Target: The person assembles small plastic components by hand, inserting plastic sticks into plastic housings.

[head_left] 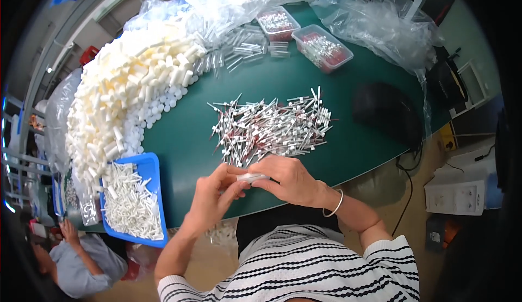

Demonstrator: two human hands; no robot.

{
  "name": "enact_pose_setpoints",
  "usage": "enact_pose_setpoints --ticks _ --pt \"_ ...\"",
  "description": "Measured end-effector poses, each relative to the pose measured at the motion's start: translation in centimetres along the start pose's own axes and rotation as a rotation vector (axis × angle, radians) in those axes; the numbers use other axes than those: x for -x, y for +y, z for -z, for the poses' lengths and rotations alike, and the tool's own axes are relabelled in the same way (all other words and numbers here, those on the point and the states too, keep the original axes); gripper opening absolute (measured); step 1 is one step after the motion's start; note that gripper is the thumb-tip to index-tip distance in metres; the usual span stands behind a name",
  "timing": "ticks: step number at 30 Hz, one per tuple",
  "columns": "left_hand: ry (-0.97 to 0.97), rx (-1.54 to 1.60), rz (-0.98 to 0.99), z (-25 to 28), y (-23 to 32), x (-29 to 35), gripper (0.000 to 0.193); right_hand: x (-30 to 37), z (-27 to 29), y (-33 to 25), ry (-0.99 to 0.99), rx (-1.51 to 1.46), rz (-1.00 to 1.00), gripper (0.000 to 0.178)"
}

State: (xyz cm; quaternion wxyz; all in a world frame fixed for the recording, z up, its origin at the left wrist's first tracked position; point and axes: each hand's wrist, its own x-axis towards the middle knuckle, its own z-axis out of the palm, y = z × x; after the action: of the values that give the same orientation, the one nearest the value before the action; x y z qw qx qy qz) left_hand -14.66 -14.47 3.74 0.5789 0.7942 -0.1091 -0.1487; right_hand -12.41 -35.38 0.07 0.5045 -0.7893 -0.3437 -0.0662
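Note:
Close to the table's near edge, my left hand point(215, 190) and my right hand point(291, 179) meet around a small white tube-like piece point(252, 177). Fingertips of both hands pinch it and cover part of it, so its exact kind is unclear. Just beyond my hands lies a wide heap of thin metal-and-white sticks point(272, 125) with some red parts among them. To the left stands a blue tray point(154, 193) full of slim white pieces point(128, 204).
Cream-white cylinders point(119, 79) are piled along the left, edged by white round caps point(149, 110). Clear tubes point(244, 46) and two plastic boxes point(323, 49) sit at the back. A dark object point(383, 109) is at right. Another person point(87, 261) sits lower left.

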Motion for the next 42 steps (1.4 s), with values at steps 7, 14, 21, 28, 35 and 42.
enact_pose_setpoints --ticks 7,14,21,28,35,42 --pt "0.494 -0.695 -0.377 10.5 -1.6 -22.1 0.024 -1.6 4.7 2.5 -0.023 0.065 -0.197 0.024" --pt "0.866 -0.261 -0.092 17.2 -2.4 -45.6 0.078 -1.8 7.6 4.7 0.033 0.125 -0.273 0.026" --pt "0.878 -0.053 -0.208 13.4 -2.1 -46.4 0.034 -17.4 21.7 16.1 0.227 0.194 -0.202 0.027" --pt "0.822 0.584 -0.263 13.3 -1.0 -45.9 0.029 -27.3 22.0 31.2 0.087 0.384 -0.525 0.033" --pt "0.695 0.442 -0.269 9.7 -0.4 -44.1 0.037 -25.0 22.0 30.7 0.139 0.476 -0.404 0.037" --pt "0.525 0.299 -0.288 6.7 -2.0 -38.8 0.019 -21.6 24.8 29.7 0.12 0.462 -0.512 0.034"
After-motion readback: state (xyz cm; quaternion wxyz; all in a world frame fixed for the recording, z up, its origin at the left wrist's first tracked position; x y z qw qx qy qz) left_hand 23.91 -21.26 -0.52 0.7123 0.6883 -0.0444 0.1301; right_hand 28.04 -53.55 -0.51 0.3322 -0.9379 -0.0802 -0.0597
